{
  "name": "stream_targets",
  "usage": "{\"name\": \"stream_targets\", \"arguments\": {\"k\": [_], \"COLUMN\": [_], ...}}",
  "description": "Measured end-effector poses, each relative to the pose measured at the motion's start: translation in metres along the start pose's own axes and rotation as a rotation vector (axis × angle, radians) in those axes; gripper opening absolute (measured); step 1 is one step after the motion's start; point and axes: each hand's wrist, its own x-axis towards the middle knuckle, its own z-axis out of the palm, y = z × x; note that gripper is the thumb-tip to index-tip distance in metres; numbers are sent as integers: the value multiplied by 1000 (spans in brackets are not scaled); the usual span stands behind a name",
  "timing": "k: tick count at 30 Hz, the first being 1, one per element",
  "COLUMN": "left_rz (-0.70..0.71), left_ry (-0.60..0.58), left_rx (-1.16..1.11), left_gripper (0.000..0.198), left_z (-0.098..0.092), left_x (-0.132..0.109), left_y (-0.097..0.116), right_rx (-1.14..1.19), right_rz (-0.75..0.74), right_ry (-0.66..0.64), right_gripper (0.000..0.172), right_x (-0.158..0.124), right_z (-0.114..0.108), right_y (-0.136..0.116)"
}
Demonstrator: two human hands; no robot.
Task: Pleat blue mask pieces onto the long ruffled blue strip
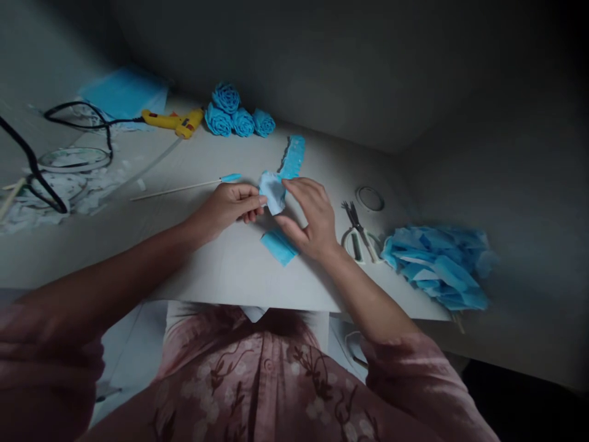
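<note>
A long strip of blue tissue paper runs across the white table, folded pale at its middle. My left hand pinches that pale fold from the left. My right hand grips the same strip from the right, thumb beneath, with the strip's near end lying below the palm. Just left of my hands lies a thin wooden stick with a blue tip.
Three blue paper roses and a yellow glue gun with a black cord sit at the back. Scissors and a tape ring lie to the right, beside a pile of blue tissue pieces. Paper scraps clutter the left.
</note>
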Motion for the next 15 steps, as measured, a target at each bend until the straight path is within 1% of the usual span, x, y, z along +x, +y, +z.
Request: {"name": "stream_targets", "arguments": {"k": [2,3,6,8,10,13,15], "left_rz": [4,3,10,25,34,32,28], "left_ry": [-6,-14,-38,-46,-48,-36,-33], "left_rx": [7,14,37,56,77,93,102], "left_gripper": [30,30,30,29,29,27,27], "left_z": [0,0,0,-1,-1,-2,-2], "left_x": [0,0,0,1,3,5,6], "left_y": [-1,-1,-3,-6,-9,-13,-14], "right_rx": [-77,-105,-108,-52,21,132,169], "right_rz": [-57,-57,-33,3,61,186,196], "right_ry": [-51,-57,-5,42,90,159,159], "right_gripper": [59,56,32,23,23,26,27], "right_x": [1,1,0,-1,0,2,2], "right_z": [1,3,7,8,7,5,3], "right_y": [-1,-2,-1,-1,0,1,3]}}
